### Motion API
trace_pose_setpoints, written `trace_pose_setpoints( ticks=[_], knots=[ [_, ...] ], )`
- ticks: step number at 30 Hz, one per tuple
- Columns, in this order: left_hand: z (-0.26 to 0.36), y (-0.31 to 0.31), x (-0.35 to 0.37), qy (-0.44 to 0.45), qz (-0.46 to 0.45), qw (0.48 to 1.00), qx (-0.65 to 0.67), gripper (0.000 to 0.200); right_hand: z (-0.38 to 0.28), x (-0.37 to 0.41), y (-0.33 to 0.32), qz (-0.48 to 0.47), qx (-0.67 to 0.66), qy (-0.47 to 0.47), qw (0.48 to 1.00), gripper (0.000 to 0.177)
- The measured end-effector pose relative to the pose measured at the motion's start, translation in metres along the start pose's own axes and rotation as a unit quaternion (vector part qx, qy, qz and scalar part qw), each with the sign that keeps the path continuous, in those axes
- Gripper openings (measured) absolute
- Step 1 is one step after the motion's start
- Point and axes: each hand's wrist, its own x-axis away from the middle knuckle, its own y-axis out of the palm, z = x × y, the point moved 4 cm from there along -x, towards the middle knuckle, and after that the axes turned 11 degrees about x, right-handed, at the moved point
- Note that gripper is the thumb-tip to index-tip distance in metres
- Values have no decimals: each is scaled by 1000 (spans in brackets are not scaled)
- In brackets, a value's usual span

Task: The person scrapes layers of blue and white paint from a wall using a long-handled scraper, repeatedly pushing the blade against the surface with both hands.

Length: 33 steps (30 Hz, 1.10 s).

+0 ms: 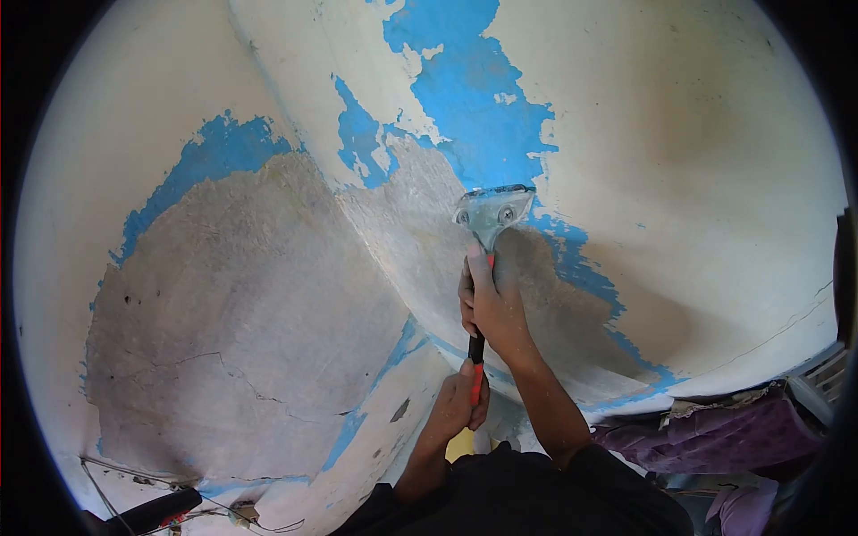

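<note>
A wall scraper [494, 211] with a wide metal head and a black and red handle is held in both hands. Its blade edge lies against the wall at the lower end of a bright blue patch [492, 116]. My right hand [492, 295] is closed around the upper handle, just below the head. Lower down, my left hand [463, 397] wraps around the red end of the handle. Bare grey plaster [554, 277] shows beside and below the scraper head, bordered by ragged blue and cream paint.
Left of the wall corner is a large bare grey area [223, 313] with cracks and a blue rim. Cream paint [697, 161] covers the wall on the right. Purple cloth [715, 433] lies at lower right. Loose wires and a black tube-like object [156, 511] are at lower left.
</note>
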Motion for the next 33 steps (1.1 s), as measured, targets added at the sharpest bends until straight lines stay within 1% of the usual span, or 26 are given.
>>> trace_pose_setpoints(
  ticks=[3, 6, 9, 15, 18, 21, 24, 27, 30, 33],
  knots=[
    [4, -2, 2, -2, -4, 1000, -9, 63, 4, 0, 2, 0, -5, -8, 1000, 38],
    [-6, -1, 11, -29, -9, 999, -22, 62, 6, 13, -1, 24, -19, 34, 999, 37],
    [-10, -1, 13, -40, -15, 999, -15, 62, 10, 17, -5, 33, -7, 50, 998, 38],
    [1, -7, 2, -18, -23, 1000, 1, 63, 7, 2, 4, 19, 10, -2, 1000, 38],
    [-4, -2, 6, -36, -6, 999, 14, 63, 3, 7, 2, 19, 5, 7, 1000, 39],
    [-11, 2, 12, -40, -19, 999, 5, 63, 2, 16, -4, 40, 13, 22, 999, 40],
    [-6, 0, 4, -34, -2, 999, 17, 63, -2, 5, 3, 16, 21, 1, 1000, 40],
    [13, -3, -6, -2, 20, 1000, 16, 63, -18, -12, 17, 10, 33, -9, 999, 39],
    [16, -6, -6, 7, 20, 1000, 3, 63, -16, -11, 19, 2, 24, -18, 1000, 40],
    [-7, -9, 1, -32, 32, 999, 30, 63, 11, -2, 11, 4, 12, 24, 1000, 41]
  ],
)
